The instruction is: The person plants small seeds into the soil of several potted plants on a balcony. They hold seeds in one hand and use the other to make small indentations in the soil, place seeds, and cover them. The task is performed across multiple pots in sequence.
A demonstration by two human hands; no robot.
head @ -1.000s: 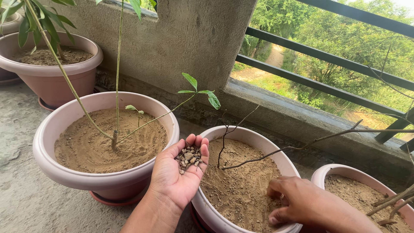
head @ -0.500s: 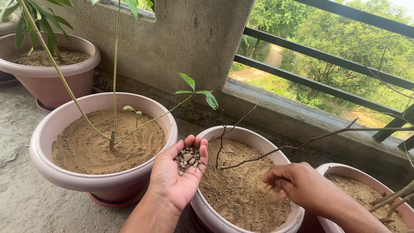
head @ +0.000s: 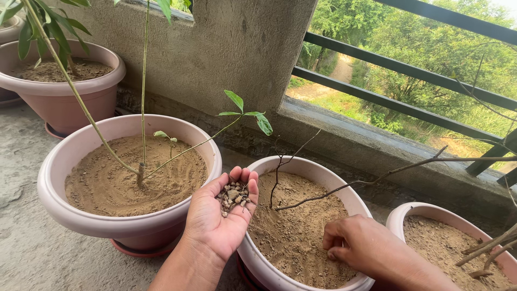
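My left hand (head: pixel 222 218) is cupped palm up over the near rim of the middle pink pot (head: pixel 302 167), holding a small heap of brown pebbles (head: pixel 232 196). My right hand (head: pixel 362 249) rests knuckles up on the dry soil (head: pixel 293 226) at the pot's right side, fingers curled down into the dirt; whether they pinch anything is hidden. A thin bare twig (head: pixel 280 178) stands in this soil between the two hands.
A larger pink pot (head: pixel 59 161) with a leafy sapling (head: pixel 142 108) sits at left, another pot (head: pixel 70 81) behind it, and a third (head: pixel 401 215) at far right. A concrete wall (head: pixel 231 48) and dark metal railing (head: pixel 398 64) lie behind.
My right hand lifted from the soil, then came back down onto it nearer me. The left hand with the pebbles has barely moved.
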